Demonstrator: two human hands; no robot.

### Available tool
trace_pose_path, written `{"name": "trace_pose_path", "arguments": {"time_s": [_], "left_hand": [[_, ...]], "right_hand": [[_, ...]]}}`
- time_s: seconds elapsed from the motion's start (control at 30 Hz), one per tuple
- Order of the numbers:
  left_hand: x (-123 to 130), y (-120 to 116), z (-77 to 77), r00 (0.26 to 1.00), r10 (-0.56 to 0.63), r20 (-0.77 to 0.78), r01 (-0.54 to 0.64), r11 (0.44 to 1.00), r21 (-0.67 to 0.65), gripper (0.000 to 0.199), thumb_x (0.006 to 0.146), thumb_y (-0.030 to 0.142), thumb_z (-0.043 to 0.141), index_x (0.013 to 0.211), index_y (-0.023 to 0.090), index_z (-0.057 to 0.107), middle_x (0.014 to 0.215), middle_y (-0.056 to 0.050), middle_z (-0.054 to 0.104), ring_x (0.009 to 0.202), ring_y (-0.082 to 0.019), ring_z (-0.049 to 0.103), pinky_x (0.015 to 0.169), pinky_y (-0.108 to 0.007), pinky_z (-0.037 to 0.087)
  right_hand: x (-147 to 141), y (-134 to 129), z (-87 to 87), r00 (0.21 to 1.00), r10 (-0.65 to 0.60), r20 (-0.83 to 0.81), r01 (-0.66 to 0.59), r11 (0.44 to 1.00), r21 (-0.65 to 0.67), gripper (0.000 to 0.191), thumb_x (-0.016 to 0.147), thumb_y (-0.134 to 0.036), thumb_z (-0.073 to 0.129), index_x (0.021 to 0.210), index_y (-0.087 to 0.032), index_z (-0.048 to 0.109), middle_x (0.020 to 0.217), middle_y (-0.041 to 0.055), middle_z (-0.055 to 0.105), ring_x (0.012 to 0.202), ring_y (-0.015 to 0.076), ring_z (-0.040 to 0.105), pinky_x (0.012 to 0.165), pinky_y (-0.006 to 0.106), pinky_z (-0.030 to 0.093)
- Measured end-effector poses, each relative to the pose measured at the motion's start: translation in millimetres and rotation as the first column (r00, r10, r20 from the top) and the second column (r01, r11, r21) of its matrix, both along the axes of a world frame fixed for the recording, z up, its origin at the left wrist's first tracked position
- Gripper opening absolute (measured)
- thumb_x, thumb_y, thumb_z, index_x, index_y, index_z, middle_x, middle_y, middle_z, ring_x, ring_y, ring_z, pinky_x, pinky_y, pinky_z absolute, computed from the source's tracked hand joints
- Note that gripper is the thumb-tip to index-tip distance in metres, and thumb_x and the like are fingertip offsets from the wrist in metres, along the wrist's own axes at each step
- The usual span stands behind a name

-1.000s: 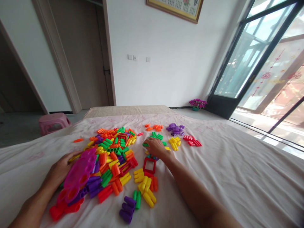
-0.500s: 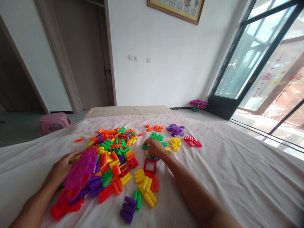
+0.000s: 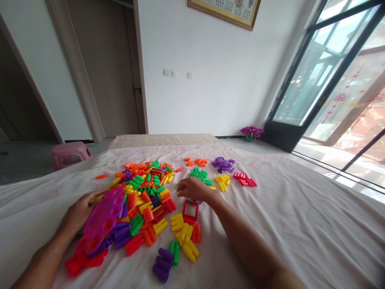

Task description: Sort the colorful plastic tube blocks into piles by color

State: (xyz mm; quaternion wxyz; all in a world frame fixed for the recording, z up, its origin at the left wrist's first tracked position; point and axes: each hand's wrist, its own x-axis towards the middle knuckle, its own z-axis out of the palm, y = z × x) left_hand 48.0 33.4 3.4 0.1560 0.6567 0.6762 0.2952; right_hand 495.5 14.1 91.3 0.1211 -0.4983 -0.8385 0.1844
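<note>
My left hand rests at the left edge of a heap of plastic building blocks. Its fingers stretch out beside a magenta scalloped piece and a yellow block; their undersides are hidden. Over the cloth, right of the heap, hovers my right hand, fingers loosely bent and apart, with nothing visible in them. Just beyond it lies a group of green blocks, partly covered by the hand. Below it sits a red square frame block.
Separate groups of orange, purple, yellow and red blocks lie farther back. Yellow blocks and a purple block are near the front. A pink stool stands left of the cloth-covered surface.
My right hand has drawn back slightly from the green block near its fingertips, and its fingers now hang lower and nearer. My left hand stays in place.
</note>
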Motion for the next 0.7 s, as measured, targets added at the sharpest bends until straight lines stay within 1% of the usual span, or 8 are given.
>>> {"name": "trace_pose_path", "arguments": {"time_s": [0.07, 0.13, 0.27, 0.4, 0.5, 0.57, 0.63, 0.7], "left_hand": [[0, 0, -0.3, 1.000, 0.004, -0.002, -0.004, 1.000, -0.002, 0.052, 0.084, 0.047, 0.049, 0.123, 0.017, 0.066, 0.130, -0.010, 0.069, 0.114, -0.026, 0.067, 0.096, -0.032, 0.052], [-1, 1, -1.1, 1.000, 0.001, 0.003, -0.001, 1.000, -0.001, 0.051, 0.084, 0.046, 0.050, 0.122, 0.017, 0.067, 0.129, -0.010, 0.069, 0.111, -0.026, 0.068, 0.096, -0.033, 0.052], [-2, 2, -2.9, 1.000, 0.004, 0.011, -0.004, 1.000, 0.012, 0.050, 0.082, 0.047, 0.051, 0.120, 0.018, 0.068, 0.127, -0.011, 0.070, 0.112, -0.027, 0.068, 0.095, -0.033, 0.052], [-4, 3, -3.9, 1.000, -0.003, 0.005, 0.003, 1.000, -0.007, 0.052, 0.083, 0.049, 0.051, 0.124, 0.020, 0.066, 0.128, -0.008, 0.070, 0.112, -0.025, 0.068, 0.096, -0.031, 0.052], [-5, 4, -4.6, 1.000, -0.014, 0.003, 0.014, 1.000, -0.018, 0.053, 0.084, 0.048, 0.050, 0.126, 0.019, 0.064, 0.129, -0.009, 0.069, 0.114, -0.026, 0.067, 0.098, -0.033, 0.051], [-5, 4, -5.4, 1.000, -0.025, 0.012, 0.025, 1.000, -0.012, 0.053, 0.085, 0.048, 0.050, 0.125, 0.017, 0.064, 0.130, -0.011, 0.068, 0.116, -0.027, 0.065, 0.100, -0.035, 0.050], [-5, 5, -6.6, 1.000, -0.019, 0.021, 0.019, 1.000, 0.008, 0.050, 0.084, 0.046, 0.050, 0.123, 0.018, 0.066, 0.129, -0.011, 0.069, 0.115, -0.029, 0.066, 0.100, -0.038, 0.050], [-5, 5, -7.6, 1.000, -0.004, 0.030, 0.003, 0.999, 0.032, 0.047, 0.083, 0.045, 0.051, 0.119, 0.020, 0.068, 0.126, -0.010, 0.071, 0.113, -0.030, 0.067, 0.099, -0.039, 0.051]], "right_hand": [[-6, -8, 5.8, 0.992, 0.112, 0.053, -0.105, 0.987, -0.120, 0.025, 0.078, -0.040, 0.076, 0.096, -0.022, 0.075, 0.086, -0.0019, 0.074, 0.075, 0.0129, 0.066, 0.061, 0.020, 0.038], [-12, -17, 10.6, 0.972, 0.183, 0.147, -0.157, 0.972, -0.175, 0.031, 0.074, -0.045, 0.078, 0.096, -0.024, 0.075, 0.088, -0.0031, 0.075, 0.075, 0.0134, 0.066, 0.059, 0.021, 0.037], [-25, -31, 16.2, 0.909, 0.276, 0.313, -0.223, 0.955, -0.194, 0.042, 0.070, -0.050, 0.081, 0.104, -0.027, 0.073, 0.098, -0.0024, 0.075, 0.081, 0.0161, 0.066, 0.058, 0.022, 0.034], [-31, -37, 16.9, 0.887, 0.298, 0.352, -0.241, 0.951, -0.196, 0.049, 0.069, -0.051, 0.081, 0.111, -0.028, 0.071, 0.097, -0.0016, 0.073, 0.080, 0.0170, 0.064, 0.057, 0.023, 0.033], [-31, -36, 18.8, 0.871, 0.348, 0.345, -0.280, 0.931, -0.234, 0.041, 0.072, -0.049, 0.079, 0.105, -0.025, 0.072, 0.086, -0.0020, 0.070, 0.071, 0.0148, 0.060, 0.057, 0.023, 0.033], [-28, -34, 21.1, 0.882, 0.360, 0.305, -0.299, 0.926, -0.229, 0.034, 0.074, -0.046, 0.078, 0.098, -0.022, 0.073, 0.080, -0.0021, 0.068, 0.068, 0.0131, 0.057, 0.057, 0.023, 0.032], [-23, -29, 22.6, 0.926, 0.312, 0.213, -0.277, 0.944, -0.180, 0.030, 0.075, -0.042, 0.078, 0.094, -0.019, 0.071, 0.080, -0.0020, 0.066, 0.068, 0.0116, 0.054, 0.057, 0.022, 0.032], [-14, -21, 21.4, 0.974, 0.220, 0.062, -0.208, 0.966, -0.155, 0.026, 0.075, -0.036, 0.077, 0.091, -0.018, 0.070, 0.079, -0.0024, 0.065, 0.067, 0.0105, 0.053, 0.057, 0.021, 0.033]]}}
